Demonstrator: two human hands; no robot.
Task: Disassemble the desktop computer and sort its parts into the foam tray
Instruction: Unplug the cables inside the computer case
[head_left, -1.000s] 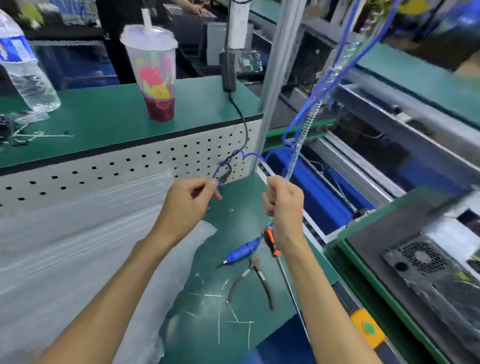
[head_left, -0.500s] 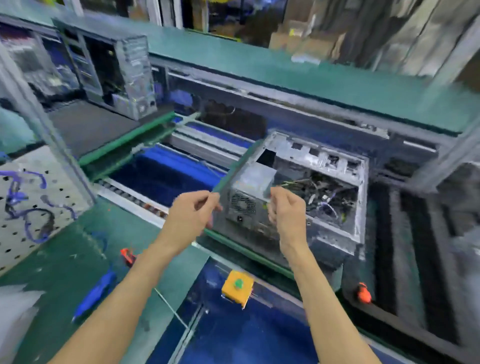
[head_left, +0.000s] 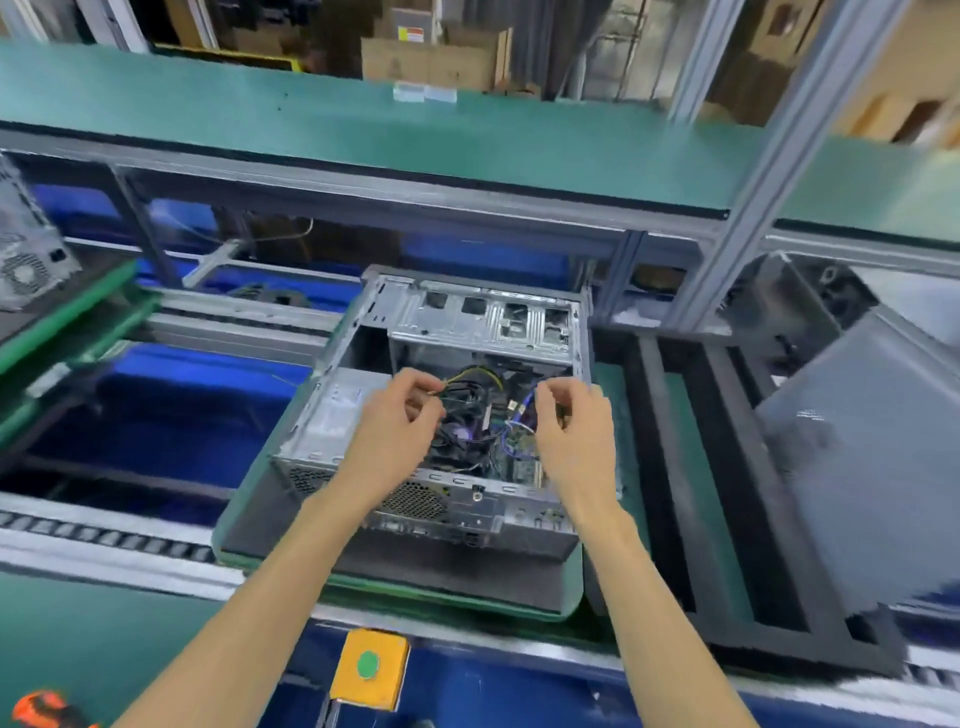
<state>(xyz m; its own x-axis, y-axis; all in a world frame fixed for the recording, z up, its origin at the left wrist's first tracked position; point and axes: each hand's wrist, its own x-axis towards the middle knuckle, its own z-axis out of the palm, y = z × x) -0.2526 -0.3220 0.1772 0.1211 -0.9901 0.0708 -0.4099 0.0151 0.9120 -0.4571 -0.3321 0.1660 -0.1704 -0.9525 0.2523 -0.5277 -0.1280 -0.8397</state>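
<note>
While both hands (head_left: 397, 421) hover, fingers seemingly empty, over computer (head_left: 457, 415)

Two forearms entered from the lower edge of the head view, both bare all the way from the frame edge to the wrists. No sleeve, cuff or glove covered either of them. The left hand (head_left: 397, 421) was bare, with no ring or band visible on its fingers or wrist. The right hand (head_left: 574, 423) was likewise uncovered, and its wrist carried no watch or strap. The nails looked short, though blur hid finer detail.
</note>
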